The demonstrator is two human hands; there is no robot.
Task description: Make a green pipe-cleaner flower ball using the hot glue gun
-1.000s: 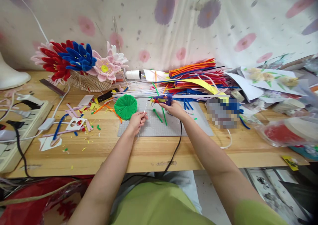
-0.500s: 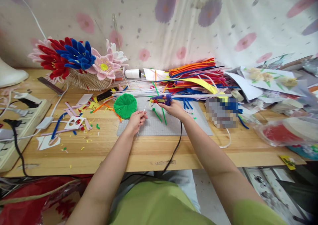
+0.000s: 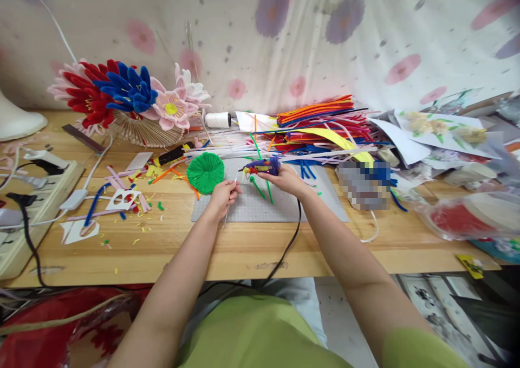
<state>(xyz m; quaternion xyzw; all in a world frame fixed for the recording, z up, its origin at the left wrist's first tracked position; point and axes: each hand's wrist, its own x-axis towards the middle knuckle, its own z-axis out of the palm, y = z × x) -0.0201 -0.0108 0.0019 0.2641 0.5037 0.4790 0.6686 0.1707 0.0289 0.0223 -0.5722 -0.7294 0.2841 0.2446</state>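
Note:
My left hand (image 3: 225, 197) pinches a thin, pale wire stem (image 3: 237, 175), which slants up and down out of the fingers. My right hand (image 3: 286, 180) is closed round a purple glue gun (image 3: 264, 166) with yellow and red markings. Its nozzle points left, close to the upper end of the stem; whether they touch I cannot tell. Just left of and above my left hand sits a round green disc (image 3: 205, 173) of pipe cleaners. Green pipe cleaner pieces (image 3: 258, 188) lie on the grey cutting mat (image 3: 280, 212) beneath the glue gun.
Pipe cleaner flowers (image 3: 125, 89) stand at the back left. Bundles of coloured pipe cleaners (image 3: 317, 110) lie behind the mat. A power strip (image 3: 60, 194) is at far left, with scraps beside it. The glue gun's black cord (image 3: 290, 243) runs over the table's front edge.
The glue gun has tilted and shifted slightly, its nozzle staying by the top of the stem. My left hand has hardly moved.

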